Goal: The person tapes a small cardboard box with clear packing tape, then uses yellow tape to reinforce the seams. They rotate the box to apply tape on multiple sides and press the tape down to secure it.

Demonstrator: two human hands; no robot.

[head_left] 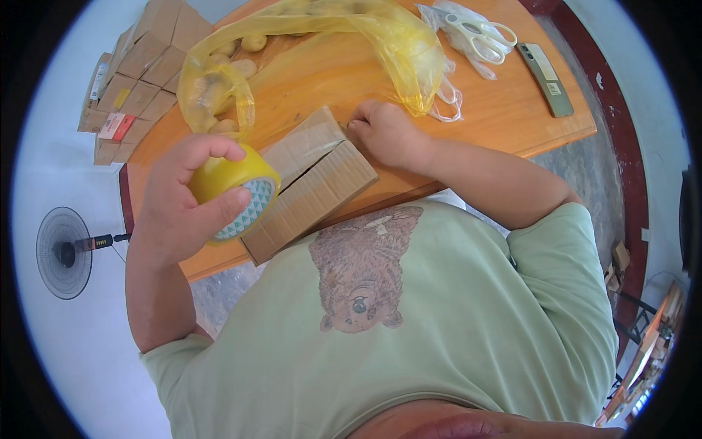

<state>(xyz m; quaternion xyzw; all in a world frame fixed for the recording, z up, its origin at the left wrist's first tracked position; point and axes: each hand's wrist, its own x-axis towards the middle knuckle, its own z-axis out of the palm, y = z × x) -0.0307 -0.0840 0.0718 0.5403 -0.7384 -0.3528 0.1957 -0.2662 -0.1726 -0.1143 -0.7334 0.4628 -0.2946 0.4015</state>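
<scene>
Green shirt foremost, the left grip clasps a tape roll near a cardboard box on the counter; the right grip balls loosely. Likely light and firm, the roll suits a rim hold.

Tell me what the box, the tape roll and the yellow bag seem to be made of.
Box: brown cardboard, mostly matt, judging by its faint parallel ridges.
Tape roll: probably yellow plastic film, glossy by its smooth sheen; the patterned core may be card.
Yellow bag: likely thin, shiny plastic, being see-through and crinkled.
</scene>
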